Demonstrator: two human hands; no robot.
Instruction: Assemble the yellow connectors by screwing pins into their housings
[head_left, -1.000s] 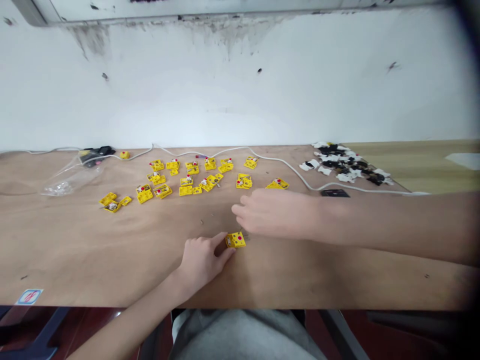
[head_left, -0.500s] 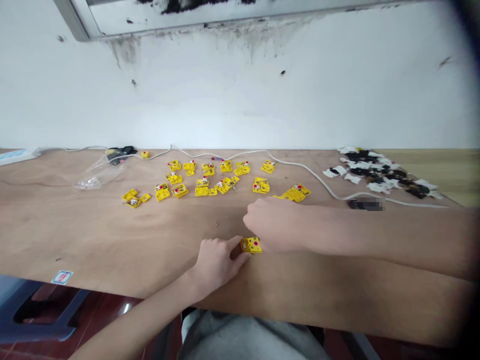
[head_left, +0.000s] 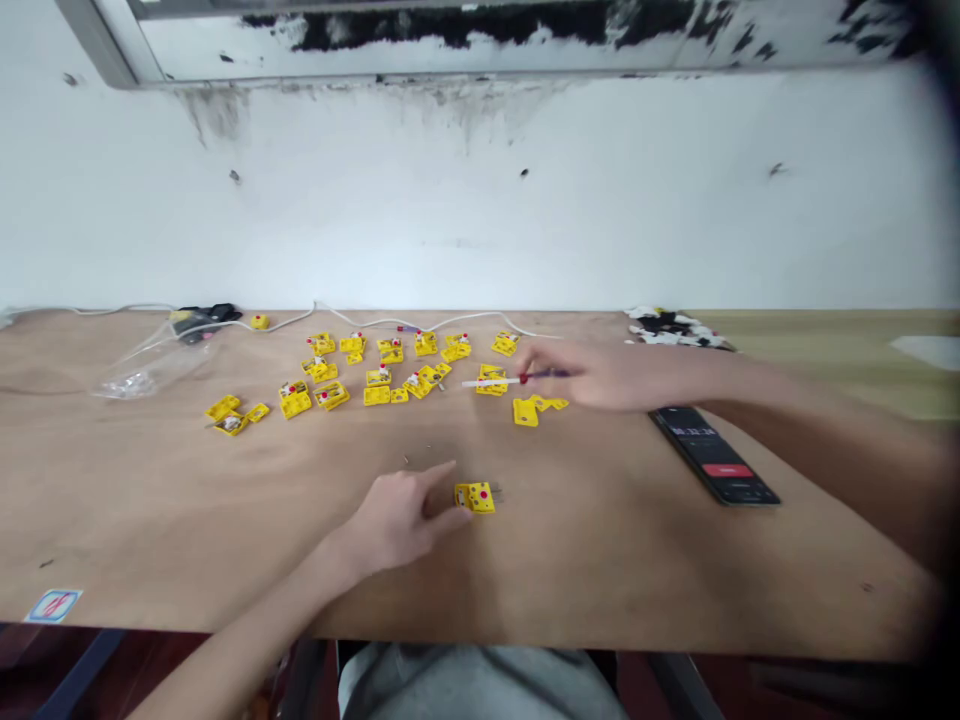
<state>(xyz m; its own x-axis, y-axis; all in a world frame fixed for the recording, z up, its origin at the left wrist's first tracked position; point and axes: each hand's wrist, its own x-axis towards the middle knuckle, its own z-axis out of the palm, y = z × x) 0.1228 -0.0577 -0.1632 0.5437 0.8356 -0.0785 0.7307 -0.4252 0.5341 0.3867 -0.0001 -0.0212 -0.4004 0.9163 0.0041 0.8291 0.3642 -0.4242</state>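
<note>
"Brown table (head_left: 225,500), and the box (head_left: 484,497) lies on it, nearer than the other yellow parts (head_left: 376,396). Left hand (head_left: 397,515)?"
"Just left of the box, grip spread apart; whether it touches, can't tell."
"Right hand (head_left: 600,375)?"
"Just swung beyond the box, rightward, clamped on a slim tool (head_left: 523,379)! Box work looks paused."

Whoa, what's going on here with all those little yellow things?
Somebody is sitting at a table, busy with both hands. The right hand has a thin tool with a pale shaft in its grip, held out over the table. The left hand is spread beside a small yellow box with a red dot, with its thumb at the corner. More yellow pieces lie spread out farther back, and a phone lies to the right.
</note>
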